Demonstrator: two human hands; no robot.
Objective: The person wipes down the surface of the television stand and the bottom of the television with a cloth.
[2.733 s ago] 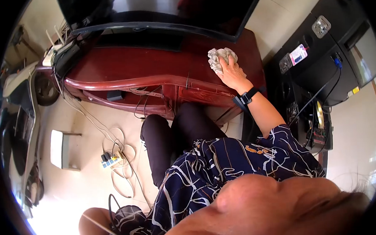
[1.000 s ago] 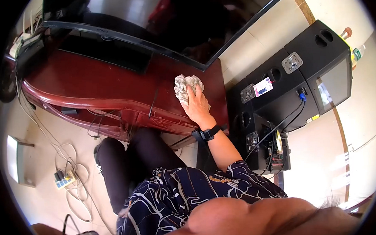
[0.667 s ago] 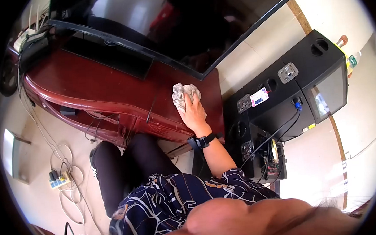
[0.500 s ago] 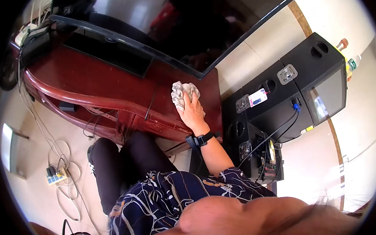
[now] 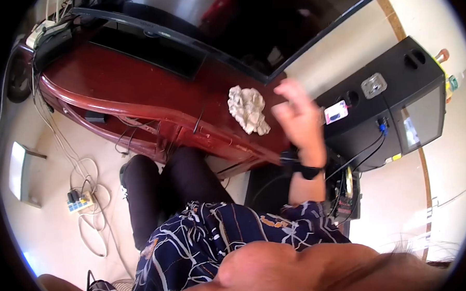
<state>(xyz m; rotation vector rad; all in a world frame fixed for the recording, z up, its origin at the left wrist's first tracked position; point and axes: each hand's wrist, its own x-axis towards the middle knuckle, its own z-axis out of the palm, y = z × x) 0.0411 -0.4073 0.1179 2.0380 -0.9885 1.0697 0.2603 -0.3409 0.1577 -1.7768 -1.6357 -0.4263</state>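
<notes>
My right hand (image 5: 299, 119), a black band on its wrist, is raised to the right of a crumpled whitish cloth (image 5: 248, 109), apart from it. Its fingers are loosely curved and spread, slightly blurred, with nothing in them. The cloth lies bunched on the right part of a dark red, glossy wooden TV cabinet (image 5: 131, 82). Above it is the lower edge of a large black television (image 5: 229, 51). My left hand is out of view.
Black speaker boxes (image 5: 364, 108) stand right of the cabinet, with cables and a white-pink card (image 5: 336, 112) on them. A power strip (image 5: 81, 203) with looped cords lies on the floor at left. A router (image 5: 46, 31) sits at the cabinet's far left.
My right hand has let go of the cloth, lifted off and moved to the right. The cloth stays on the cabinet. The whole view has shifted slightly.
</notes>
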